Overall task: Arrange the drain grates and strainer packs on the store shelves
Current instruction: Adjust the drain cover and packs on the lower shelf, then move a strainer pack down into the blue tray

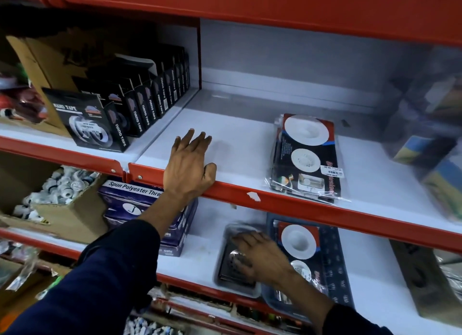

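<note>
My left hand (188, 164) lies flat and open on the upper white shelf (237, 144), its palm over the red front lip. Farther right on that shelf sits a stack of strainer packs (306, 157) in clear wrap, with white round strainers on black and red card. On the shelf below, my right hand (260, 257) rests on a square metal drain grate (231, 262) in plastic wrap; the hand is blurred, so its grip is unclear. Right beside it another strainer pack (300, 242) lies in a dark blue tray (335, 264).
Black nano tape boxes (120, 114) and a cardboard carton (42, 67) fill the upper shelf's left bay. Purple thread boxes (140, 204) and a carton of white fittings (57, 192) stand lower left. Blurred sponge packs (435, 139) sit far right, a wrapped item (430, 277) lower right.
</note>
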`<state>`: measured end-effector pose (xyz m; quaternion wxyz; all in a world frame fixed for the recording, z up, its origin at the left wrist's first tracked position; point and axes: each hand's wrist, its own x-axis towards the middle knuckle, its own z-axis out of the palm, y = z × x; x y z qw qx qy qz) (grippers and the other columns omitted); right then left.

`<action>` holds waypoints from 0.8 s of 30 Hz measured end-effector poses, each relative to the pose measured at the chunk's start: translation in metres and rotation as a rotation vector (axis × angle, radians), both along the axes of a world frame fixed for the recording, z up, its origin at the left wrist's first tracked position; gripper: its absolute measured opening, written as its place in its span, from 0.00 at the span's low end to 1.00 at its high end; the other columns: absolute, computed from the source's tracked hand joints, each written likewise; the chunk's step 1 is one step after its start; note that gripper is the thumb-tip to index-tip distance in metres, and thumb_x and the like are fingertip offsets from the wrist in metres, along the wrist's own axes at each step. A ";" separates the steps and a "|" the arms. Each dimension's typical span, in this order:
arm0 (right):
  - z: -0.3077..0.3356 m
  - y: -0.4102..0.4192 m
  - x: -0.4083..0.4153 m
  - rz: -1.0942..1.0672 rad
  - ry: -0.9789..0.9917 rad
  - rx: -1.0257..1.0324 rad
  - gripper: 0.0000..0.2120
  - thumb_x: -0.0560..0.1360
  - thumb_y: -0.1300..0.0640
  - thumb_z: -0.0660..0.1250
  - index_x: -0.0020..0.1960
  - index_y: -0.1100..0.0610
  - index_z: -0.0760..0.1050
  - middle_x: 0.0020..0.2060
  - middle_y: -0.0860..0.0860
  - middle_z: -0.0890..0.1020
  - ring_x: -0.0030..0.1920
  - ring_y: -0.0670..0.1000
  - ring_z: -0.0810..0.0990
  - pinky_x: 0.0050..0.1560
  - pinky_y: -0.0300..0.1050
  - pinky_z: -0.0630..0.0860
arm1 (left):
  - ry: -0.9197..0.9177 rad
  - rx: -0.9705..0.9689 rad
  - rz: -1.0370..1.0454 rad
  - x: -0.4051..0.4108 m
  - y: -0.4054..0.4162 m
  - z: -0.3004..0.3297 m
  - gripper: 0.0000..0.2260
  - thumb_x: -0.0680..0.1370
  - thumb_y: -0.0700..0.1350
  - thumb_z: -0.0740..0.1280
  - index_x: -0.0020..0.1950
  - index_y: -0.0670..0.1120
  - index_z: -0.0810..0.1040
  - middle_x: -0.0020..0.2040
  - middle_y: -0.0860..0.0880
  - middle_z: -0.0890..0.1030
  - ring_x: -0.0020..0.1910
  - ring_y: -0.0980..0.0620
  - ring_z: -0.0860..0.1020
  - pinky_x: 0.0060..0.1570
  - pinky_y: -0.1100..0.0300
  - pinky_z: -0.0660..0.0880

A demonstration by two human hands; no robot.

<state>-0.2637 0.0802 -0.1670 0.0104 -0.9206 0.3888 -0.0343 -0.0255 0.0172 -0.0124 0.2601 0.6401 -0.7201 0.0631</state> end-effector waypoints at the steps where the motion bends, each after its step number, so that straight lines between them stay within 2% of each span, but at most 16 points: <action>1: 0.015 0.003 -0.003 0.046 -0.060 -0.108 0.23 0.78 0.43 0.61 0.70 0.50 0.70 0.65 0.48 0.78 0.62 0.51 0.77 0.62 0.47 0.76 | -0.004 -0.003 0.001 -0.001 0.000 0.000 0.33 0.69 0.52 0.53 0.74 0.42 0.69 0.74 0.42 0.72 0.79 0.44 0.61 0.78 0.42 0.58; 3: 0.045 0.006 -0.007 0.143 -0.198 -0.309 0.15 0.79 0.48 0.62 0.64 0.50 0.73 0.56 0.47 0.81 0.53 0.50 0.79 0.50 0.46 0.78 | -0.015 -0.002 0.007 0.000 -0.001 -0.001 0.33 0.70 0.52 0.53 0.74 0.43 0.69 0.74 0.42 0.72 0.79 0.44 0.62 0.78 0.42 0.58; 5: 0.078 0.008 -0.013 0.196 -0.303 -0.507 0.12 0.79 0.51 0.62 0.60 0.52 0.74 0.52 0.49 0.81 0.48 0.51 0.77 0.46 0.46 0.73 | -0.030 0.009 0.008 -0.001 0.000 -0.001 0.33 0.71 0.53 0.52 0.74 0.43 0.69 0.75 0.41 0.72 0.79 0.44 0.62 0.77 0.41 0.58; 8: 0.126 0.005 -0.026 0.156 -0.411 -0.669 0.12 0.76 0.54 0.66 0.58 0.54 0.76 0.50 0.50 0.82 0.49 0.51 0.76 0.48 0.46 0.71 | -0.049 0.047 -0.003 -0.001 0.004 0.002 0.32 0.72 0.54 0.52 0.73 0.44 0.71 0.75 0.42 0.72 0.79 0.43 0.61 0.77 0.38 0.56; 11: 0.165 -0.001 -0.052 -0.082 -0.526 -0.678 0.12 0.75 0.53 0.67 0.57 0.53 0.77 0.50 0.51 0.83 0.51 0.52 0.78 0.52 0.48 0.73 | -0.010 0.103 -0.020 -0.009 0.011 0.012 0.27 0.72 0.53 0.55 0.68 0.48 0.77 0.74 0.45 0.73 0.78 0.44 0.61 0.77 0.38 0.53; 13: 0.182 -0.008 -0.070 -0.339 -0.606 -0.609 0.13 0.74 0.52 0.66 0.57 0.53 0.77 0.52 0.50 0.82 0.53 0.53 0.77 0.55 0.49 0.74 | 0.113 0.103 -0.034 -0.023 0.017 0.019 0.24 0.70 0.51 0.59 0.62 0.48 0.82 0.69 0.46 0.78 0.74 0.44 0.68 0.75 0.41 0.61; 15: 0.193 -0.016 -0.089 -0.598 -0.632 -0.501 0.15 0.74 0.52 0.67 0.59 0.53 0.77 0.55 0.52 0.82 0.55 0.56 0.76 0.55 0.51 0.75 | 0.230 0.109 -0.093 -0.048 0.022 0.028 0.20 0.70 0.50 0.60 0.56 0.49 0.85 0.61 0.46 0.84 0.64 0.45 0.76 0.69 0.47 0.71; 18: 0.199 -0.031 -0.112 -0.889 -0.697 -0.135 0.23 0.76 0.49 0.67 0.68 0.58 0.73 0.62 0.59 0.80 0.62 0.62 0.76 0.60 0.54 0.76 | 0.320 0.148 -0.191 -0.092 0.024 0.040 0.12 0.75 0.49 0.65 0.53 0.49 0.86 0.54 0.49 0.87 0.52 0.47 0.83 0.61 0.49 0.77; 20: 0.200 -0.038 -0.121 -0.948 -0.789 0.123 0.26 0.77 0.49 0.66 0.70 0.60 0.70 0.64 0.59 0.80 0.65 0.61 0.77 0.61 0.47 0.74 | 0.362 0.198 -0.215 -0.114 0.020 0.045 0.10 0.77 0.48 0.66 0.52 0.49 0.85 0.52 0.51 0.88 0.50 0.48 0.84 0.59 0.48 0.78; 21: 0.201 -0.040 -0.123 -0.959 -0.819 0.194 0.24 0.78 0.50 0.67 0.70 0.61 0.71 0.63 0.59 0.81 0.64 0.60 0.78 0.58 0.43 0.72 | 0.378 0.232 -0.211 -0.122 0.018 0.047 0.10 0.77 0.48 0.66 0.53 0.50 0.85 0.52 0.51 0.88 0.49 0.48 0.84 0.59 0.48 0.78; 24: 0.202 -0.045 -0.126 -0.975 -0.888 0.219 0.16 0.75 0.57 0.69 0.60 0.63 0.79 0.58 0.59 0.84 0.58 0.59 0.81 0.51 0.41 0.72 | 0.439 0.296 -0.169 -0.136 0.011 0.046 0.10 0.78 0.48 0.68 0.55 0.47 0.85 0.53 0.47 0.87 0.49 0.48 0.84 0.59 0.50 0.79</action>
